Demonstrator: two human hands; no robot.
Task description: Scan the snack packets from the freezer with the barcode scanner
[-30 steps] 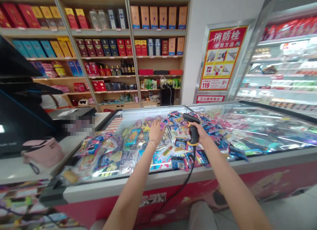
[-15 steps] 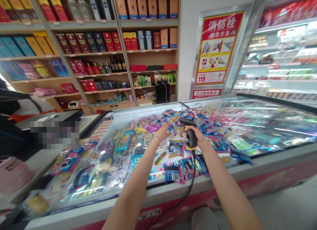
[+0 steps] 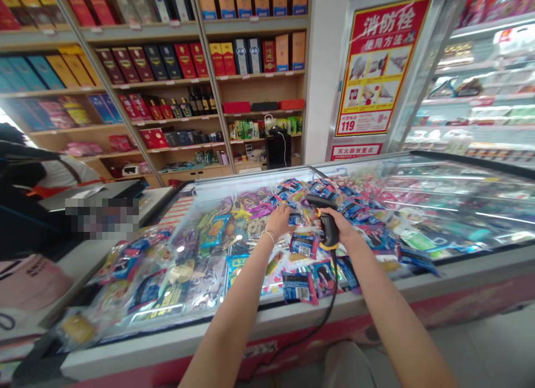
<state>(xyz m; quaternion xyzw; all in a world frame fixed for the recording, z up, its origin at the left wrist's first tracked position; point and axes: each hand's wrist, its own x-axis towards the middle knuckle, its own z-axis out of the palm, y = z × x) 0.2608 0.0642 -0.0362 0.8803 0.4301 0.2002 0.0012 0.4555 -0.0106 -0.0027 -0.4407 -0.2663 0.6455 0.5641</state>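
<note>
My right hand (image 3: 344,227) is wrapped around the grip of a black and yellow barcode scanner (image 3: 329,232). Its head points forward over a heap of small snack packets, and a black cable (image 3: 330,299) hangs from its base over the near edge. Just left of the scanner, my left hand (image 3: 280,219), with a thin bracelet at the wrist, has its fingers bent at the edge of a clear-wrapped snack packet (image 3: 301,216); the fingertips are partly hidden. Blue snack packets (image 3: 303,245) lie close below both hands on the glass top.
The glass-topped freezer (image 3: 167,335) spans the front. Bagged snacks (image 3: 146,290) lie at its left end, beside a counter with a pink bag (image 3: 35,282). A person's sleeve (image 3: 62,170) shows at far left. Boxed goods fill the back shelves (image 3: 167,84).
The view has shifted slightly, so the scene sits a little to the right. My left hand has turned slightly over the packets. My right hand keeps the scanner.
</note>
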